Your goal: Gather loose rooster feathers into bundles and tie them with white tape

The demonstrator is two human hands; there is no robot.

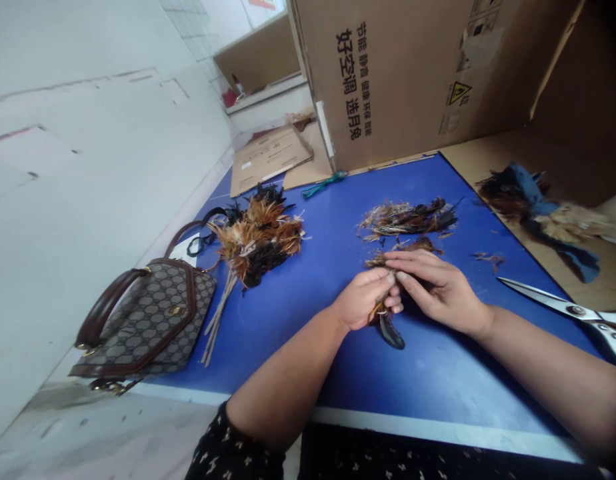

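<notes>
My left hand (365, 301) is closed around a small bunch of feathers (389, 331), whose dark tips hang below the fingers. Beside it, my right hand (441, 290) has its thumb and long fingertips pinched at the upper end of the same bunch, against my left thumb. What lies between those fingertips is mostly hidden. Just behind my hands lies a low heap of brown feathers (422, 244). Farther back is a larger pile of loose brown and black feathers (408, 219) on the blue table surface (333, 233).
Left of my hands lie feather dusters (263, 233) with pale sticks, next to a patterned handbag (155, 307). Open scissors (573, 310) rest at the right. Another feather bundle with blue cloth (531, 193) lies on cardboard. A large cardboard box (408, 87) and green cord (323, 185) are behind.
</notes>
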